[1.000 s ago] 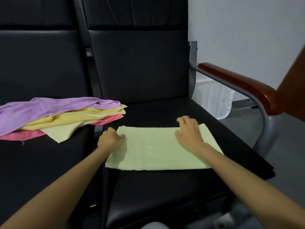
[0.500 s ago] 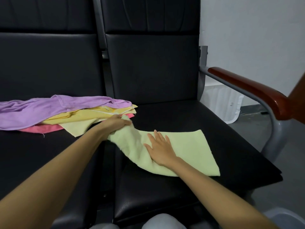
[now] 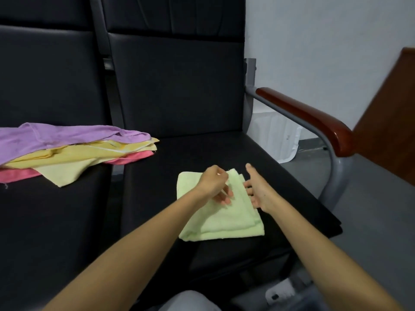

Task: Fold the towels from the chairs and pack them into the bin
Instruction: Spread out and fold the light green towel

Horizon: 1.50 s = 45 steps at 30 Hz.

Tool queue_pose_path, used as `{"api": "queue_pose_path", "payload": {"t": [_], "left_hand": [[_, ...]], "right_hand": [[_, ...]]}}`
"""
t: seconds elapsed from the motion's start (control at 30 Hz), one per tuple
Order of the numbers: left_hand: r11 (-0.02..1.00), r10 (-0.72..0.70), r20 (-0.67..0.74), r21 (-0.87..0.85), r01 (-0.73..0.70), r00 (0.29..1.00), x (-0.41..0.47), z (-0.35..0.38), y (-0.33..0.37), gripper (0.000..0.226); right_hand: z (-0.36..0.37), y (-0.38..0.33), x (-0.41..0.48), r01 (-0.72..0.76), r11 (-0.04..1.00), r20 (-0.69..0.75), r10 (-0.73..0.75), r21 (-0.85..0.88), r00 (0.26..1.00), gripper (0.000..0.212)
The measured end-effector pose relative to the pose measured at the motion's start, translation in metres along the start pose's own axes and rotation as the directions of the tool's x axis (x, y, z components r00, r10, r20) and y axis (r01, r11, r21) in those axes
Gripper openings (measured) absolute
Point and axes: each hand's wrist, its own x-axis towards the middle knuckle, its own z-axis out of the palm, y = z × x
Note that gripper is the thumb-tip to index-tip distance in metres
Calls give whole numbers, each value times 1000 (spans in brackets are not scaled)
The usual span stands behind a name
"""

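Folding in hand: green towel (image 3: 221, 223) lies doubled on right chair seat (image 3: 193, 153), left hand (image 3: 213, 184) pinching its top layer, right hand (image 3: 260, 194) slack-fingered at its right edge; next probably squaring, then lifting to white bin (image 3: 276, 140) far right

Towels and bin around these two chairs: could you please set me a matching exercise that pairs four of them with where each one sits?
Things:
1. purple towel
2. pink towel
3. light green towel
4. white bin

Places:
A. beyond the armrest
B. bottom of the pile on the left seat
C. folded on the right seat
D. top of the pile on the left seat

Pairs: 1-D, 2-B, 3-C, 4-A.
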Motion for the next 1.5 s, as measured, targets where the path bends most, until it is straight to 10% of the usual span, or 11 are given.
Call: {"api": "queue_pose_path", "payload": {"t": [0.17,0.43,0.67,0.83,1.0,1.2,1.5], "left_hand": [[987,160,-359,62,-148,920,5,-22,-15,21],[694,440,-134,678,-242,888,4,-14,-54,27],[536,483,-138,828,-167,864,-4,-17,-64,27],[719,81,-336,672,179,938,-28,-27,-59,49],[842,-90,-127,519,144,988,-44,-34,-47,72],[981,-56,63,189,43,996,-82,-16,-38,43],[993,-79,332,111,44,940,-146,117,-13,7]], "right_hand": [[10,0,4,240,831,-51,-306,-501,951,7],[10,14,-12,243,617,-78,-446,-749,891,31],[15,41,-16,142,255,-50,-624,-957,780,43],[0,40,-17,209,618,-177,-504,-758,845,56],[-4,36,-45,291,865,102,-274,-409,956,73],[-53,68,-95,323,925,150,-297,-197,943,23],[-151,166,-202,162,986,-233,-168,-47,958,15]]}}
